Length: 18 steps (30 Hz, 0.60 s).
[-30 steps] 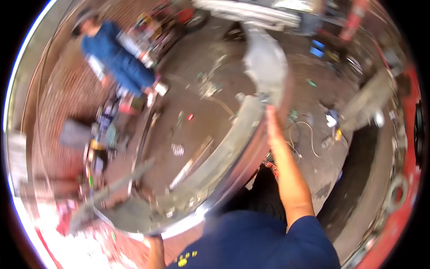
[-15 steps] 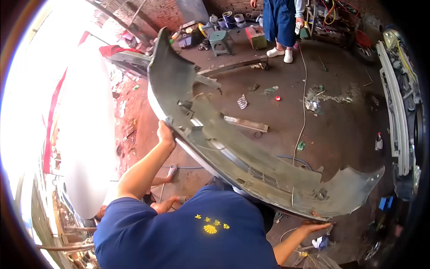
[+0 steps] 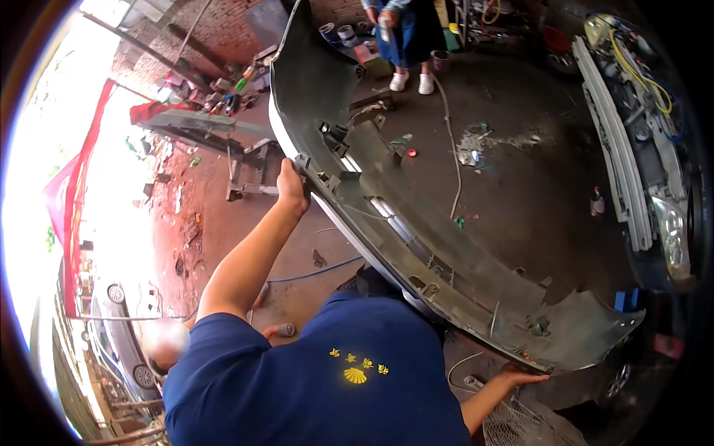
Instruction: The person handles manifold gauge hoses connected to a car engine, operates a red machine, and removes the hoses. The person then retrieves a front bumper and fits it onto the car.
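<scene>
A large car bumper [image 3: 416, 245] hangs before my body with its dark inner side facing up, slanting from upper left to lower right. My left hand [image 3: 293, 186] grips its near edge toward the upper end, beside the plastic brackets. Farther down, my right hand [image 3: 520, 375] supports the lower edge from beneath, its fingers stretched along the rim. Some fingers of my left hand are hidden behind the edge.
A person in blue shorts [image 3: 409, 41] stands at the back. Car front parts [image 3: 632, 134] line the right side. A metal stand [image 3: 249, 167] is at left, with another person [image 3: 165, 342] low down near my left arm. A hose [image 3: 450, 126] crosses the floor.
The view has swung right, so the standing person and floor items appear farther left. The bumper stays in both hands. The pale panel at left has left view; a parked car now shows there.
</scene>
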Tool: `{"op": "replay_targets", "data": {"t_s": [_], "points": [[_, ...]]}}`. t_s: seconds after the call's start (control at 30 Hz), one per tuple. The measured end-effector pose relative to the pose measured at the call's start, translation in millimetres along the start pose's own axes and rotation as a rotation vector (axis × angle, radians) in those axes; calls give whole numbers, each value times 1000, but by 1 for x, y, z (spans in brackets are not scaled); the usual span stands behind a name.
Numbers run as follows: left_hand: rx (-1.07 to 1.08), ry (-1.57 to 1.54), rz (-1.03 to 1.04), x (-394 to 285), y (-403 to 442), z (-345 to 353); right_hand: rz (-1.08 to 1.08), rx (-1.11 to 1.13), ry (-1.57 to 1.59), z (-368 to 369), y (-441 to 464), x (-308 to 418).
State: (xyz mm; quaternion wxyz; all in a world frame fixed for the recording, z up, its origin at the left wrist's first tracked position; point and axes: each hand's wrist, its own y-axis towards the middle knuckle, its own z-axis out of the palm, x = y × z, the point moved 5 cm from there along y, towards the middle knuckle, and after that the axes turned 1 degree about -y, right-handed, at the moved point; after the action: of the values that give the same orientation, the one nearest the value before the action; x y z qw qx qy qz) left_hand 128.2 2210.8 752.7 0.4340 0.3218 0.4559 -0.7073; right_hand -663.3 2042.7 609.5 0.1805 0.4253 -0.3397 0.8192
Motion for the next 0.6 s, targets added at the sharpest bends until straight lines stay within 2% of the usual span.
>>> {"op": "replay_targets", "data": {"t_s": [0.07,0.1,0.13,0.2,0.27,0.33,0.43,0.47,0.6], "points": [[-13,3,-29,0,9,-3,-109,-18,-18,23,-50,20],[-41,-5,-1,2,18,2,-74,-130,-20,32,-64,22],[45,31,-82,3,16,19,-54,-246,-7,33,-69,31],[222,-77,-124,5,26,47,-170,-268,23,20,-65,38],[265,-7,-142,15,58,58,-129,-14,53,21,-73,24],[273,-3,-149,28,75,89,-169,-65,82,35,-82,27],[301,-5,-231,55,135,145,-204,-166,140,70,-99,34],[299,7,-238,85,164,185,-222,-183,171,84,-72,9],[401,24,-285,104,204,308,-295,-289,145,168,-74,10]]}}
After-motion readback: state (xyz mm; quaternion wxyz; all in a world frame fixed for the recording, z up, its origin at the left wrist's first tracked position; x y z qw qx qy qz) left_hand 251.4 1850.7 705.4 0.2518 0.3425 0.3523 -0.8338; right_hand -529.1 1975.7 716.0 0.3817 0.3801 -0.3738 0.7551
